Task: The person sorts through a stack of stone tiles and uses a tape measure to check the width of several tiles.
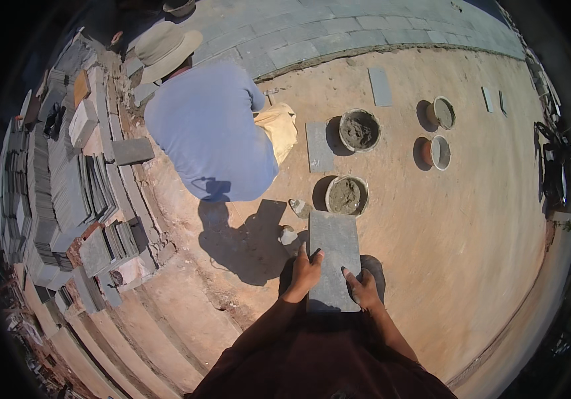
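A grey rectangular stone tile (333, 256) is held in front of my body, its long side pointing away from me. My left hand (305, 274) grips its left edge, thumb lying on the top face. On the opposite edge my right hand (363, 290) is closed the same way, with its thumb on top. The fingers of both hands beneath the tile are hidden. Just beyond the tile's far end stands a bowl of wet mortar (346, 195).
A crouching person (212, 133) in a blue top and hat works ahead on the left. Stacked tiles (93, 186) line the left steps. Another mortar bowl (359, 130), a loose tile (319, 146) and two buckets (440, 153) stand on the floor. Laid paving (339, 41) spans the far side.
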Demonstrator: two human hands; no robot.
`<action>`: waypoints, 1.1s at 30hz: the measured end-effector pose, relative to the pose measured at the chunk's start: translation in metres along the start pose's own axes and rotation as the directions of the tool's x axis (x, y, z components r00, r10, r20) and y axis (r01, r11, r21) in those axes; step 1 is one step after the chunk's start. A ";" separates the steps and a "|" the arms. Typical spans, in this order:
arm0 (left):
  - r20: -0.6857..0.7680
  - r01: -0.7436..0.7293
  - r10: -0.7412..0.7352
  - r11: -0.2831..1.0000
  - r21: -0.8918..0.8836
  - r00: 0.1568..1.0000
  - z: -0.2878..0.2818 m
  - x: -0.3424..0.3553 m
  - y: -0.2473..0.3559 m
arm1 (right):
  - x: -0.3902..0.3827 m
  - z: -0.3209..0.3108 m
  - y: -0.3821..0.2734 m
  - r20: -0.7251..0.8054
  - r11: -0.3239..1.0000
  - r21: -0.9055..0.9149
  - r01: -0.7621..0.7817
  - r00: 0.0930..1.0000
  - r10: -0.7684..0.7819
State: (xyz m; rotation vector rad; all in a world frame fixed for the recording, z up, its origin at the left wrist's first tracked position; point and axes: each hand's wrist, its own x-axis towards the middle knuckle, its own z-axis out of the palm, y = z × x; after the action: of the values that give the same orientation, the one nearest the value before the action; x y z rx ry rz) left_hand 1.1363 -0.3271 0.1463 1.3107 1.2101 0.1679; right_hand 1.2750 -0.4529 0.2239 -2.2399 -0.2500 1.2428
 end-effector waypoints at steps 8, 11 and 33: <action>-0.135 0.164 -0.139 0.968 0.192 0.981 0.061 0.136 0.000 | 0.232 -0.006 -0.045 0.022 0.979 -0.161 0.125 0.992 -0.123; -0.217 0.063 -0.059 0.998 0.013 0.974 0.095 0.231 -0.039 | 0.368 0.013 0.002 0.000 0.955 -0.189 0.230 0.972 -0.234; -0.501 -0.052 0.110 0.990 0.128 0.858 0.194 0.614 -0.187 | 0.762 0.110 0.021 0.039 0.977 -0.115 0.181 0.983 -0.177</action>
State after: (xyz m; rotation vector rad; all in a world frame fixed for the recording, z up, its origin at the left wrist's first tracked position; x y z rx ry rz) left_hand 1.4505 -0.0877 -0.3950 1.4653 1.6271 0.5441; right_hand 1.6030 -0.1119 -0.3836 -2.2424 -0.5373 1.1916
